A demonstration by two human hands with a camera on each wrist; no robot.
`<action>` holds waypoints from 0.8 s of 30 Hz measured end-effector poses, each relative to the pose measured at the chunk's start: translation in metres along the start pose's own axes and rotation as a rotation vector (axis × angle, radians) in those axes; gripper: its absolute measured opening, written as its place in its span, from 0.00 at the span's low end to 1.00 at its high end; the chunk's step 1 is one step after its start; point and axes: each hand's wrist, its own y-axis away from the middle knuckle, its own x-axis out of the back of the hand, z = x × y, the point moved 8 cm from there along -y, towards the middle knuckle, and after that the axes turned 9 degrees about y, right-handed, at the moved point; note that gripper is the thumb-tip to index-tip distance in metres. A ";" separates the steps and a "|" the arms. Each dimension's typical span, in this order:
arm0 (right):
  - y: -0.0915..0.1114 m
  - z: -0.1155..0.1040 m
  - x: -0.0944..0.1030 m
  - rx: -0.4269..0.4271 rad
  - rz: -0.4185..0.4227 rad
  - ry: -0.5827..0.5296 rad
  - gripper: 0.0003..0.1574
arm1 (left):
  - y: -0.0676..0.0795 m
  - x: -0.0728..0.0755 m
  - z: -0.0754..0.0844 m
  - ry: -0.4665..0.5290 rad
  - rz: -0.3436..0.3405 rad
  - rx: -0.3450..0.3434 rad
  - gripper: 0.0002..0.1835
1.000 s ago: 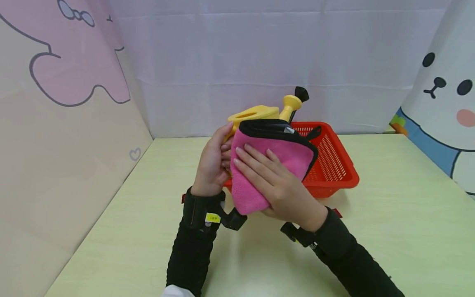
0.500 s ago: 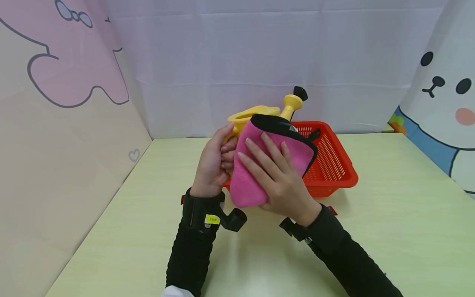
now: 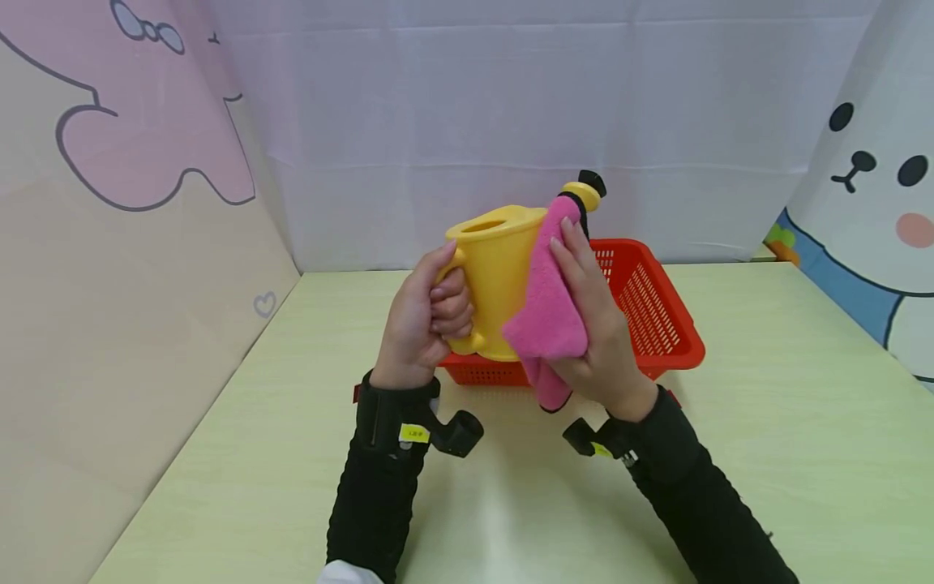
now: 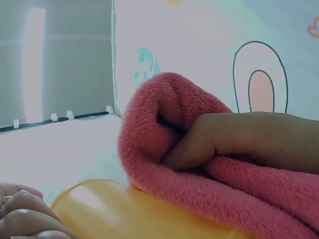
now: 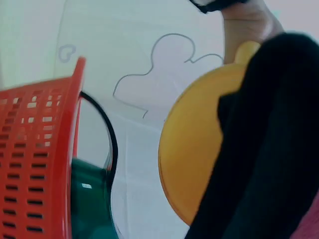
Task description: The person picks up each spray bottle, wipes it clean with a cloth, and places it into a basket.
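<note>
A yellow watering can [image 3: 492, 284] is held up upright in front of the red basket. My left hand [image 3: 419, 324] grips its handle, fingers curled round it. My right hand [image 3: 601, 324] holds a fluffy pink cloth [image 3: 547, 304] with black edging against the can's spout side, the fingers pointing up along the spout. In the left wrist view, the right thumb [image 4: 194, 144] digs into the folded pink cloth [image 4: 142, 134] beside the can's yellow wall [image 4: 109, 209]. The cloth covers most of the spout; its yellow head [image 3: 580, 193] shows above.
The red slotted basket [image 3: 682, 357] stands on the pale table [image 3: 219, 487] behind the hands. A black flared tip [image 3: 593, 180] sticks up behind the spout. In the right wrist view, a dark green object [image 5: 87, 199] with a curved black part shows beside the basket. Printed cloth walls surround the table.
The right hand has moved the pink cloth rightward from the can's front to its spout side, uncovering the yellow body. The left hand keeps its grip on the handle, almost unmoved.
</note>
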 end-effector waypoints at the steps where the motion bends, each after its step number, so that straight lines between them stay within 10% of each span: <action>1: 0.000 0.003 0.001 -0.032 0.001 -0.049 0.38 | 0.000 0.000 0.000 0.000 -0.002 0.002 0.25; 9: 0.005 0.020 -0.008 -0.241 -0.046 -0.234 0.41 | -0.001 0.001 -0.001 0.004 -0.006 0.004 0.25; 24: 0.007 0.009 -0.008 -0.167 -0.070 0.022 0.41 | -0.003 0.002 -0.002 -0.013 -0.004 0.008 0.25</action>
